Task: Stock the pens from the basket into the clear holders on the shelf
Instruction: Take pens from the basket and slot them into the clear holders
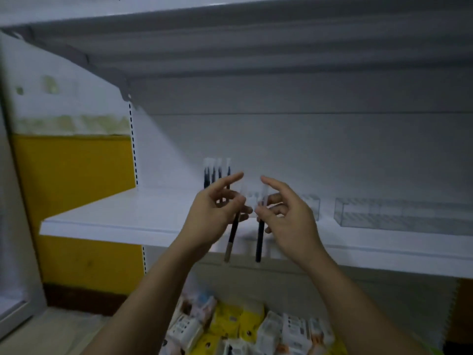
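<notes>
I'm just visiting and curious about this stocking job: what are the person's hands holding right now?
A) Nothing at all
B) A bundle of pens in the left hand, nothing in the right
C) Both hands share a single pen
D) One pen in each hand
D: the left hand pinches one pen and the right hand pinches a second pen, both hanging apart in front of the shelf.

Two dark pens [233, 234] upright, side by side; four capped pens [216, 172] upright on the shelf [115, 219] behind.
</notes>
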Available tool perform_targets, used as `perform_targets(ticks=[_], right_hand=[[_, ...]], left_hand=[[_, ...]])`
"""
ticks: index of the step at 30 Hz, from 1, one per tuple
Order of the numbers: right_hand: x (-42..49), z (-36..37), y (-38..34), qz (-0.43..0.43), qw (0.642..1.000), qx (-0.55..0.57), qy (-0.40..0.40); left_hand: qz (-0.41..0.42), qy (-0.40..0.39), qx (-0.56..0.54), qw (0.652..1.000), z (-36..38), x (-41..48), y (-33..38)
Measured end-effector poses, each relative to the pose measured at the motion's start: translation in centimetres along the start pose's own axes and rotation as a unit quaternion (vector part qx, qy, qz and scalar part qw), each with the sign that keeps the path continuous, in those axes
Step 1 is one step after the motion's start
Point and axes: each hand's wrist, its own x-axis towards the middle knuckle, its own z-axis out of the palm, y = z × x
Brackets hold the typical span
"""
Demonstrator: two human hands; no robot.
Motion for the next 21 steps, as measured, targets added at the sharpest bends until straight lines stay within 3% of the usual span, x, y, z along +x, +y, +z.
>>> perform_targets(ticks=[10, 21], right_hand=[[9.5, 1.8, 0.1, -0.057, 0.998, -0.018, 0.033], [15.7, 5.0, 2.0, -0.079, 0.994, -0.015, 0.077]], left_hand=[[0.088, 0.086, 0.156, 0.98, -3.1, 8.4, 1.9], [0.141, 0.14, 0.314, 0.928, -5.2, 14.4, 0.7]])
